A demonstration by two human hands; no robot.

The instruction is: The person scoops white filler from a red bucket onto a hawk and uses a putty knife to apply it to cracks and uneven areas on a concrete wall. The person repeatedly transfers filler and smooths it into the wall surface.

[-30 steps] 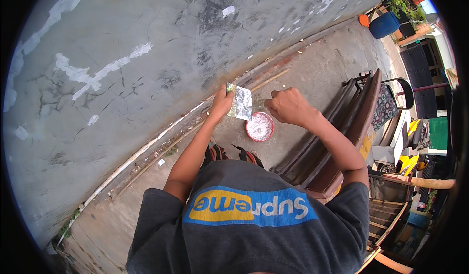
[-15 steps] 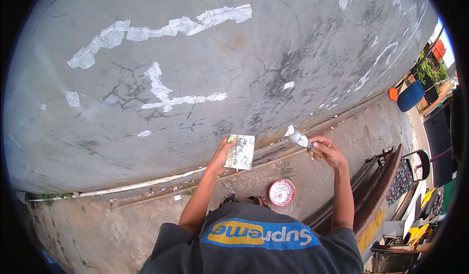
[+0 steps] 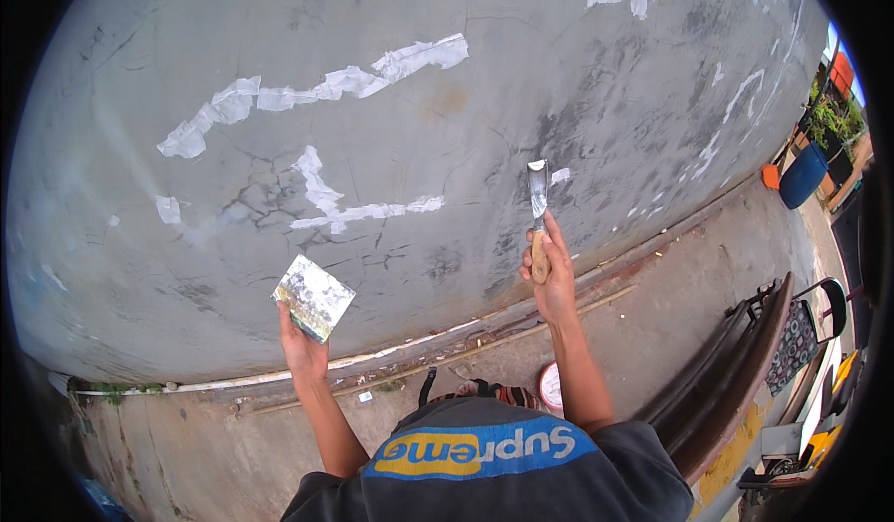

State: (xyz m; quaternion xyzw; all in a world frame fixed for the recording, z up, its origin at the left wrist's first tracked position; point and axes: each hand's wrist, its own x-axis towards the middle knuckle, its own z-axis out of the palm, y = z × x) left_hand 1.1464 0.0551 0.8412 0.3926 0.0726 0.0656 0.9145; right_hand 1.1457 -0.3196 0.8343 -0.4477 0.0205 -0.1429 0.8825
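Wooden-handled scraper (image 3: 538,218), blade (image 3: 538,189) beyond right grip (image 3: 555,278)

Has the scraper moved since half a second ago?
Yes: the scraper rose in view, from below the small white wall patch to just left of it.

Dk grey T-shirt (image 3: 643,485) on the person: one line of big bold lettering, a single word, init. cap + rest l.c., upside-down in this view & rising slightly to pic. R. It runs across a long blue panel (image 3: 585,444) w/ a rounded yellow patch (image 3: 430,455) at pic. L. Letters on the blue = whitish; those on the yellow = blue. Far-R bg: too small/blurred to make out any lettering.
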